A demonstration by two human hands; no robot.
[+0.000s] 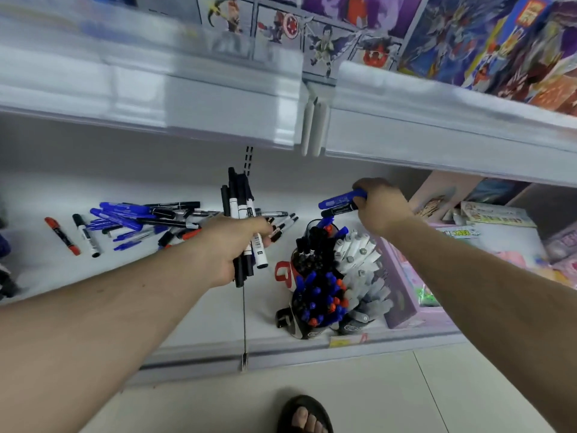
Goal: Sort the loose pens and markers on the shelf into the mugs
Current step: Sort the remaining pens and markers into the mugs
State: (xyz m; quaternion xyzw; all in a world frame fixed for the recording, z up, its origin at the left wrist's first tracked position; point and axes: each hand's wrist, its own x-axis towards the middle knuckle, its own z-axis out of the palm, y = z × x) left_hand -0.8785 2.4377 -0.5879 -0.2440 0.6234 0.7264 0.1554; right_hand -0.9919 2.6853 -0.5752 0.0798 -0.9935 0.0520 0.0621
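The left hand [232,245] grips a bundle of black markers [242,214], upright. The right hand [379,207] pinches two markers [340,203], lying crosswise, just behind the mugs [315,276] near the shelf's [199,323] front edge. Loose pens [140,220] lie nearer the left hand.

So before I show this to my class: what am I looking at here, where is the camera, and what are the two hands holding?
There is no machine here. The one picture comes from a camera worn on a person's head, looking down at their own arms. The left hand grips a bundle of black markers. The right hand holds a blue marker and a dark one just under it, above the mugs, which are already packed with pens. On the white shelf, a pile of loose pens lies to the left, mostly blue and black with some red. Coloured boxes sit at the right.
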